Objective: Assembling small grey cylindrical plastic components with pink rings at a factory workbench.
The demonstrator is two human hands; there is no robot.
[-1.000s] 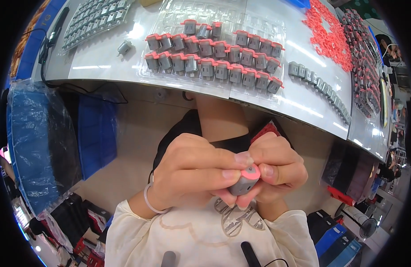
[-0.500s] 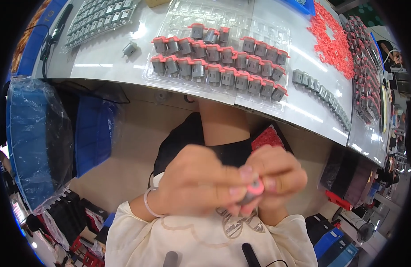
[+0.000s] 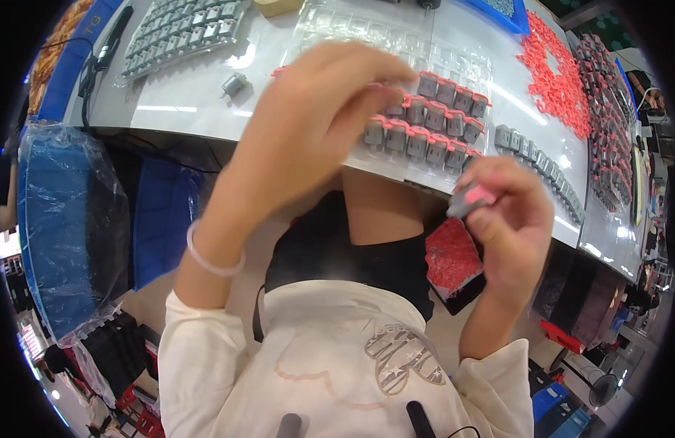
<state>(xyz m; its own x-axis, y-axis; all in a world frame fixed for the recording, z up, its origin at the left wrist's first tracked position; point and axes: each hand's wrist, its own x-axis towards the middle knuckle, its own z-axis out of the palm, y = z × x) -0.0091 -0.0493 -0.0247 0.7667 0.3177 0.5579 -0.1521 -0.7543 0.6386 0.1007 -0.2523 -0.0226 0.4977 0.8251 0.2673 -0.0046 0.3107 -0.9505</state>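
My left hand (image 3: 326,109) is stretched over the clear plastic tray (image 3: 454,55), its thumb and forefinger apart beside the red-capped small motors (image 3: 418,113) standing in rows. Motion blur softens the fingertips, and the hand hides the left part of the rows. My right hand (image 3: 513,212) is closed around a single small grey motor (image 3: 465,199) with a pink-red piece on it, in front of the table's near edge. Its thumb and fingers pinch the motor, which lies tilted.
Bare grey motors (image 3: 531,153) stand in a line right of the tray. Loose red plastic pieces (image 3: 549,84) lie beyond them. Another tray of motors (image 3: 180,33) sits at far left, with one loose motor (image 3: 234,85) nearby. A box of red pieces (image 3: 453,255) is below the table edge.
My hands were together near my body, both on the motor with the pink-red piece. They have parted: the left moved up over the tray, the right carried the motor up and right.
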